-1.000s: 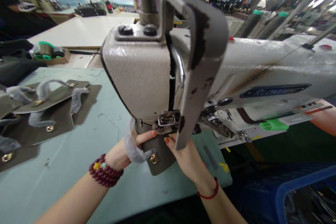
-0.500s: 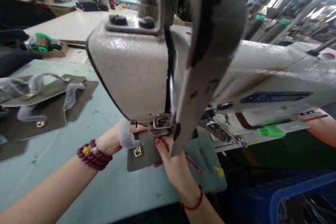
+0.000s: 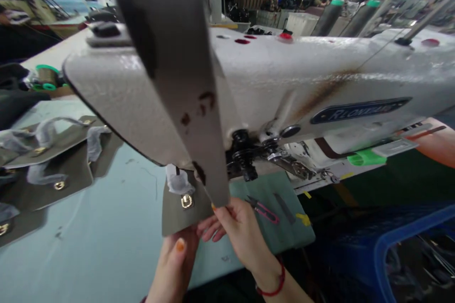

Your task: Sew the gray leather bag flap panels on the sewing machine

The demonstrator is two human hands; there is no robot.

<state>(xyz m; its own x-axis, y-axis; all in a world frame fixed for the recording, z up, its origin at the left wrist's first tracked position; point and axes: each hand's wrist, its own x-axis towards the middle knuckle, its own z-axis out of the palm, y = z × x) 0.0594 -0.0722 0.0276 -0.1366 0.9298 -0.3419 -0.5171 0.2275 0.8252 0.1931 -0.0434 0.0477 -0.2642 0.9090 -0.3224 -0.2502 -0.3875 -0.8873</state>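
A grey panel [image 3: 177, 218] with a gold buckle [image 3: 186, 201] and a plastic-wrapped strap [image 3: 178, 181] lies under the sewing machine head [image 3: 117, 109]. My left hand [image 3: 179, 260] holds the panel's near edge from below, its fingers partly hidden beneath and its thumb uppermost. At the panel's right edge, my right hand [image 3: 240, 229] has thumb and forefinger pinched, the other fingers curled below. A worn metal guard [image 3: 188, 104] crosses in front, and the needle area is hidden behind it.
Pink-handled thread snips [image 3: 266, 212] and a flat metal strip [image 3: 284, 208] lie right of my right hand. More grey panels [image 3: 74, 175] with wrapped straps are spread at left. A blue crate [image 3: 380, 255] stands at lower right.
My left hand has come from the panel's far left side to its near edge. The panel's near part has shifted slightly left. My view has swung right, and my right hand remains at the panel's right side.
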